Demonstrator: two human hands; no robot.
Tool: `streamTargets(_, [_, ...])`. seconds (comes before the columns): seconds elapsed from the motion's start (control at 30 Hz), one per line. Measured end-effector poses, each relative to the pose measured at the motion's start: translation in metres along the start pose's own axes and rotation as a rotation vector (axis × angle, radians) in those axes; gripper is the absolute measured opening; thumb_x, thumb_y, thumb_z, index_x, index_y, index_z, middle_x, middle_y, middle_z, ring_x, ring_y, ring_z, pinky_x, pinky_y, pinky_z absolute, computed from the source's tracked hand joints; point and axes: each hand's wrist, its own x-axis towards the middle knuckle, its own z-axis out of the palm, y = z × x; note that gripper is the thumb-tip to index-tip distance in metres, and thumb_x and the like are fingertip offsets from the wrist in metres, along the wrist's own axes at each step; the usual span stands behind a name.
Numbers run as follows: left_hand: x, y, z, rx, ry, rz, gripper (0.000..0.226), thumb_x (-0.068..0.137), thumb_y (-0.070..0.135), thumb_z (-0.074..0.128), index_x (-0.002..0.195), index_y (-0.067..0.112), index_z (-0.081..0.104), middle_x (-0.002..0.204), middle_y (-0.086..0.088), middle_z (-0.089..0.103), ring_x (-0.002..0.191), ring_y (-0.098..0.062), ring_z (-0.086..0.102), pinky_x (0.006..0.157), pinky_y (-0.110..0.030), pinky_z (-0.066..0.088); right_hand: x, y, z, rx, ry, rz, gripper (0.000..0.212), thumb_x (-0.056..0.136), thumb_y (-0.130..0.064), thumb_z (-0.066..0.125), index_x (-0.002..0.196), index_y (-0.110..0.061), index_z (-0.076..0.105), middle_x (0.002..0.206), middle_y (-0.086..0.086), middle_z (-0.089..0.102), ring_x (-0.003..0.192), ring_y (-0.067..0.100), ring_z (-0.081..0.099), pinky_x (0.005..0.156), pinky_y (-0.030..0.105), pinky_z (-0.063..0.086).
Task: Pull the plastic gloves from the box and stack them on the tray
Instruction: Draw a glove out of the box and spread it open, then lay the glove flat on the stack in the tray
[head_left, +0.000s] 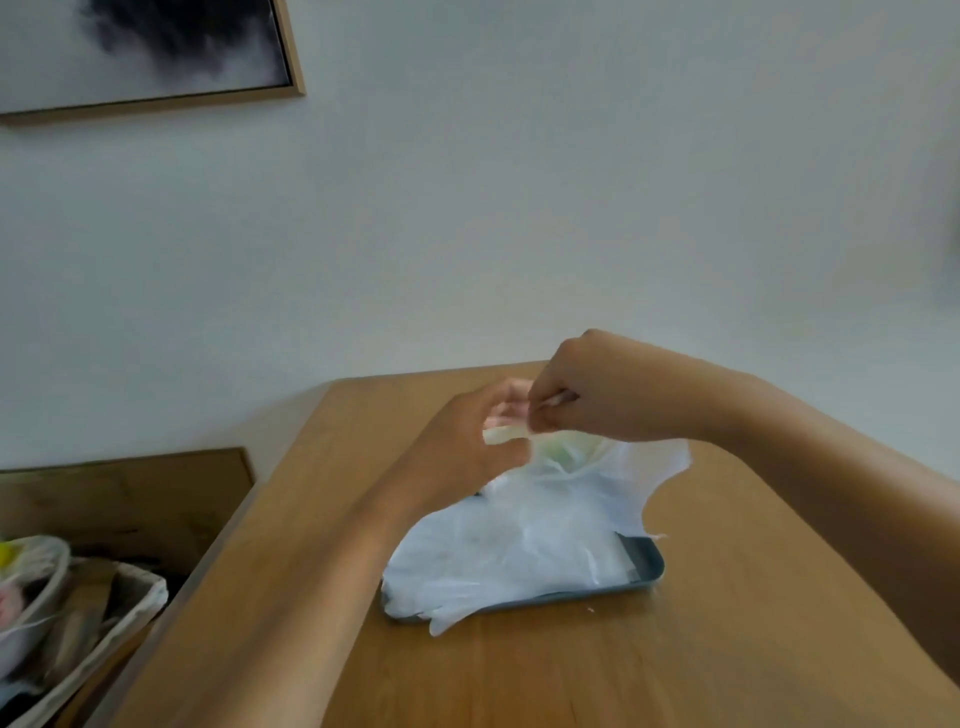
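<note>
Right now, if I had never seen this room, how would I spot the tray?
Find the wooden table against the pale wall. Under the left hand and right hand, which pinch a thin glove, lies a flat grey-blue tray. Unlike all around it, it is dark-rimmed with rounded corners, mostly buried under a pile of clear gloves.

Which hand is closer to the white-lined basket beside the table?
Left. The left hand hovers right of the white-lined basket, above the wooden table; the right hand sits farther right, pinching the clear plastic glove.
</note>
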Motion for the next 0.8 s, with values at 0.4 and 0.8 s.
streamTargets(0.4, [0.001,-0.029,-0.043,-0.467,0.068,-0.399,0.026,0.095,0.005,0.049,0.078,0.011,0.068,0.071,-0.015,0.045,0.051,-0.017,0.045,0.044,-0.021,0.043,0.011,0.025,0.024,1.067,-0.013,0.325,0.022,0.097,-0.021,0.053,0.094,-0.011,0.072,0.044,-0.005,0.03,0.035,0.004,0.034,0.046,0.014,0.044])
streamTargets(0.8, [0.025,-0.112,-0.018,0.12,-0.145,-0.474,0.018,0.087,0.026,0.069,0.082,0.009,0.066,0.059,0.003,0.055,0.047,-0.006,0.042,0.041,-0.015,0.03,0.022,0.07,0.14,0.597,-0.046,0.437,0.016,0.088,-0.017,0.063,0.076,-0.008,0.068,0.055,-0.003,0.061,0.036,0.0,0.047,0.04,0.011,0.036])
